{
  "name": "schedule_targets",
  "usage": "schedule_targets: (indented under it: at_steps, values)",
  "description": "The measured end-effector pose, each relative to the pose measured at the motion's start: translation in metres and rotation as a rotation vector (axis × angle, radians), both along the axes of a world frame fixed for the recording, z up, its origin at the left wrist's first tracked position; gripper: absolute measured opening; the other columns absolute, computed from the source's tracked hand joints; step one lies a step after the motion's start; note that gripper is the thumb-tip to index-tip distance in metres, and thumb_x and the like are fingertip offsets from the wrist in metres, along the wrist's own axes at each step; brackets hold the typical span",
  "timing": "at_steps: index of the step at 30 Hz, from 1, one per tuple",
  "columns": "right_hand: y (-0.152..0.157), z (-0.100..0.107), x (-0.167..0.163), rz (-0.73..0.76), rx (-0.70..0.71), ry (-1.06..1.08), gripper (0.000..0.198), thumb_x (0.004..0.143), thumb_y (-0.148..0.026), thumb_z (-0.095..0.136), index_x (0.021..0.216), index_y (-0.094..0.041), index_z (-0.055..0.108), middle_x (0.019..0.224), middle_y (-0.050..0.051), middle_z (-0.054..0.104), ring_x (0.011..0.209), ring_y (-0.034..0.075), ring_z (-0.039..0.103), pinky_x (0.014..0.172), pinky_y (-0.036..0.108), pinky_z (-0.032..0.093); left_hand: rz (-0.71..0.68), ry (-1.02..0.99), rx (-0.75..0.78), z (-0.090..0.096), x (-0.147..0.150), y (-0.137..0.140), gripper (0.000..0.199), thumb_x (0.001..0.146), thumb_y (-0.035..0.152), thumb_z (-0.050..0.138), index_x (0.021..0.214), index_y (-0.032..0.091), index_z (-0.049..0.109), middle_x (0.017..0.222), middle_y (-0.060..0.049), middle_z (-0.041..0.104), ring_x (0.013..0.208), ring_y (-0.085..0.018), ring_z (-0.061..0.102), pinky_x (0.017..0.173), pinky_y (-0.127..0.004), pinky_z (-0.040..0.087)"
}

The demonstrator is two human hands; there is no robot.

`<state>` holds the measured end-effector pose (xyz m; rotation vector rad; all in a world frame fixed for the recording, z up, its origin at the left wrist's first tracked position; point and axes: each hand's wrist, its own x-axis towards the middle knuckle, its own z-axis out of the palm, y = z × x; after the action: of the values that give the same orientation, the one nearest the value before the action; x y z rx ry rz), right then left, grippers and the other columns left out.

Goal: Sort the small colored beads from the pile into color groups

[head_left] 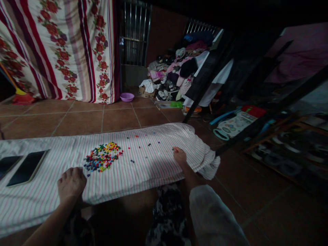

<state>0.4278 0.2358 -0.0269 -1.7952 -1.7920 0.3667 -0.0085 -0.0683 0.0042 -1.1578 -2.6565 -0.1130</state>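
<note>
A pile of small colourful beads lies on a striped cloth. Just left of the pile's near edge, my left hand rests palm down on the cloth, its fingers apart and slightly bent, with nothing visible in them. Over the cloth's right part, my right hand is closed in a pinch, thumb and forefinger together on a tiny piece that looks like a green bead. Between the pile and this hand, several single beads lie scattered, among them a dark pair and an orange one.
Two phones lie at the left, the nearer with a pale edge. Beyond the cloth are a tiled floor, a floral curtain, a purple basin and a heap of clothes. A dark post slants behind the right end.
</note>
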Motion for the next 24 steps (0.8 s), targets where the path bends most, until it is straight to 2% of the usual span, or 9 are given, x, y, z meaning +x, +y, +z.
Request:
schedule_targets:
  at_steps: [5, 9, 12, 16, 20, 24]
  values:
    - [-0.002, 0.015, -0.006, -0.088, -0.07, 0.007, 0.031, 0.08, -0.016, 0.046, 0.095, -0.018, 0.074, 0.093, 0.008, 0.072, 0.091, 0.021, 0.065, 0.085, 0.029, 0.047, -0.002, -0.003, 0.047, -0.005, -0.004, 0.0, 0.038, 0.096, 0.033, 0.028, 0.101, 0.014, 0.06, 0.107, -0.015, 0.062, 0.1, -0.029, 0.056, 0.08, -0.039, 0.036]
    - [-0.001, 0.023, -0.033, -0.059, 0.039, 0.037, 0.03, 0.082, -0.019, 0.047, 0.097, -0.017, 0.072, 0.096, 0.009, 0.072, 0.088, 0.021, 0.064, 0.083, 0.03, 0.046, -0.007, -0.025, 0.066, -0.007, -0.006, 0.0, 0.033, 0.095, 0.029, 0.031, 0.1, 0.013, 0.06, 0.105, -0.015, 0.062, 0.1, -0.028, 0.055, 0.08, -0.038, 0.035]
    - [-0.006, 0.031, -0.071, 0.074, 0.095, 0.104, 0.029, 0.081, -0.023, 0.048, 0.097, -0.019, 0.071, 0.091, 0.007, 0.073, 0.083, 0.02, 0.064, 0.08, 0.03, 0.047, -0.01, -0.024, 0.087, -0.008, -0.007, 0.0, 0.03, 0.094, 0.027, 0.034, 0.1, 0.013, 0.06, 0.104, -0.015, 0.062, 0.1, -0.028, 0.054, 0.08, -0.038, 0.034]
    - [-0.025, 0.038, -0.136, 0.332, 0.074, 0.146, 0.027, 0.08, -0.022, 0.048, 0.092, -0.02, 0.073, 0.088, 0.005, 0.073, 0.082, 0.018, 0.064, 0.079, 0.029, 0.048, -0.017, -0.026, 0.091, -0.009, -0.007, 0.0, 0.029, 0.093, 0.026, 0.035, 0.101, 0.013, 0.06, 0.103, -0.015, 0.061, 0.1, -0.028, 0.052, 0.079, -0.037, 0.032]
    - [-0.057, 0.034, -0.2, 0.621, 0.04, 0.139, 0.027, 0.081, -0.015, 0.05, 0.087, -0.023, 0.075, 0.09, 0.003, 0.073, 0.086, 0.017, 0.065, 0.083, 0.028, 0.049, -0.016, -0.041, 0.102, -0.009, -0.008, 0.0, 0.029, 0.094, 0.026, 0.035, 0.101, 0.013, 0.06, 0.103, -0.015, 0.061, 0.1, -0.028, 0.052, 0.08, -0.038, 0.032]
    - [-0.087, 0.026, -0.251, 0.864, -0.008, 0.05, 0.026, 0.084, -0.012, 0.055, 0.091, -0.024, 0.077, 0.091, 0.003, 0.072, 0.088, 0.015, 0.065, 0.084, 0.026, 0.049, -0.022, -0.046, 0.111, -0.008, -0.008, -0.001, 0.026, 0.093, 0.025, 0.037, 0.098, 0.014, 0.06, 0.102, -0.014, 0.061, 0.1, -0.028, 0.052, 0.08, -0.038, 0.032]
